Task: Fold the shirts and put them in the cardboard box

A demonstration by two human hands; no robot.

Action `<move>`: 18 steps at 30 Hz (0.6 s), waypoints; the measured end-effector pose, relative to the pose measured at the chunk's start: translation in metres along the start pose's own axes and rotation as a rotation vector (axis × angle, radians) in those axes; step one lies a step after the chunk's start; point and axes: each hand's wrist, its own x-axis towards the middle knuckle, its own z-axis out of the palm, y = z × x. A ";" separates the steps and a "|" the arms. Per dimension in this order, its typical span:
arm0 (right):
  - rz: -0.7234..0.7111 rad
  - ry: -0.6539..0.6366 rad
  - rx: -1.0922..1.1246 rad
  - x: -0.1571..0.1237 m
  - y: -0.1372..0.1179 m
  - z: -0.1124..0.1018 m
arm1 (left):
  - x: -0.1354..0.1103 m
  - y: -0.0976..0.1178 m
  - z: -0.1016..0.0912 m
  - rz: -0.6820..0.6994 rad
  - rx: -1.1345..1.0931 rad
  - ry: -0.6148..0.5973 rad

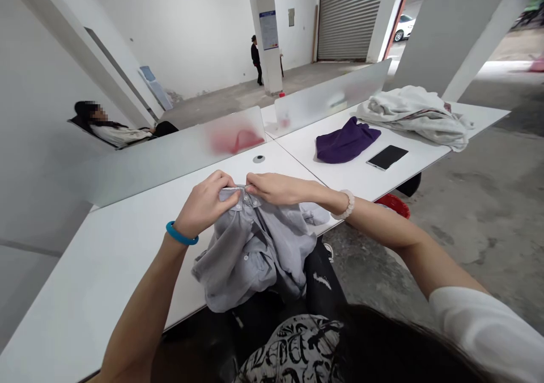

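Note:
A grey button-up shirt [250,252] hangs crumpled from both hands, over the table's front edge and my lap. My left hand [210,199], with a blue band at the wrist, pinches the collar on its left side. Close beside it, my right hand [272,187], wearing a pale bead bracelet, is closed on the collar's other side. Small white buttons show just below the fingers and lower down the front. One sleeve part lies on the table to the right, under my right wrist. The fabric folds hide the rest of the shirt.
On the white table [127,247] lie a purple cloth [346,140], a tablet or phone [387,157] and a heap of whitish fabric [416,114]. Frosted dividers [178,156] run along the back. A red basket [395,204] stands below. One person sits beyond; another stands by the pillar.

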 end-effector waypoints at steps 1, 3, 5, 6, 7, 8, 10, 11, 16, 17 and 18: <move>-0.009 0.000 0.032 0.002 0.001 0.001 | 0.000 -0.001 0.002 -0.005 0.009 0.021; -0.042 -0.005 0.059 0.006 0.003 0.000 | -0.001 -0.001 0.004 -0.009 0.015 0.053; -0.066 -0.004 0.000 0.011 0.001 -0.006 | -0.002 -0.002 0.004 -0.012 0.007 0.100; -0.073 0.006 -0.053 0.015 -0.003 -0.012 | -0.003 -0.002 0.004 -0.015 -0.001 0.146; -0.078 0.028 -0.110 0.018 -0.008 -0.020 | -0.005 -0.002 0.003 -0.020 -0.015 0.213; -0.088 0.058 -0.164 0.021 -0.014 -0.029 | -0.006 -0.003 0.002 -0.026 -0.040 0.296; -0.144 0.148 -0.252 0.028 -0.031 -0.054 | -0.011 -0.008 0.000 -0.033 -0.128 0.456; -0.192 0.204 -0.289 0.031 -0.040 -0.068 | -0.013 -0.013 0.000 -0.035 -0.188 0.500; -0.346 0.548 -0.540 0.045 -0.065 -0.140 | -0.035 -0.058 0.005 -0.105 -0.417 0.109; -0.343 0.615 -0.579 0.048 -0.064 -0.151 | -0.040 -0.068 0.007 -0.121 -0.446 -0.043; -0.342 0.666 -0.609 0.052 -0.061 -0.160 | -0.046 -0.077 0.008 -0.127 -0.475 -0.175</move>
